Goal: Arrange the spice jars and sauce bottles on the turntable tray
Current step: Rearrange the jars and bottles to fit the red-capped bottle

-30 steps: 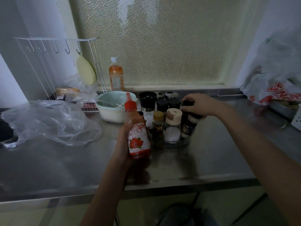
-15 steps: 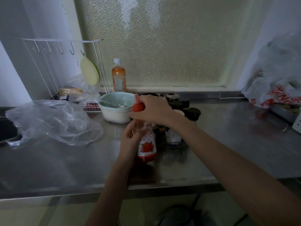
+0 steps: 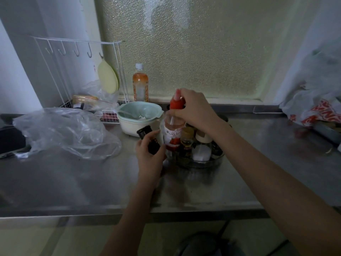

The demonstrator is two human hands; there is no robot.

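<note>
Red-capped sauce bottle (image 3: pixel 172 126) is pinched at its neck by the right hand (image 3: pixel 193 109), fingers closed just under the cap, bottle upright w/ its base at the left edge of the turntable tray (image 3: pixel 212 162). Can't tell if the base is seated in the tray yet or just above it; the left hand blocks that spot. Left hand (image 3: pixel 149 154) is wrapped round a small dark jar w/ black lid (image 3: pixel 147 138), tilted, held just left of the bottle and touching or nearly touching it.

Tray is clear-walled, on the steel counter (image 3: pixel 73 182), packed w/ jars: amber-lidded bottle (image 3: pixel 187 139) right beside the red label, white-filled jar (image 3: pixel 202 150) next to that, more dark lids behind, mostly hidden by the right wrist.

Step looks like slotting the sauce bottle into a gap at the tray's left side. To do it well:
- lower straight down, neck grip kept, since it's tall & top-heavy
- keep the dark jar clear of the gap till the bottle stands
- don't nudge the amber-lidded bottle; neighbours are tight
- tray may spin if pushed sideways, so press down only.

Further out: mint bowl (image 3: pixel 139 115), clear plastic bag (image 3: pixel 64 132), orange drink bottle (image 3: pixel 140 84) by the window.
</note>
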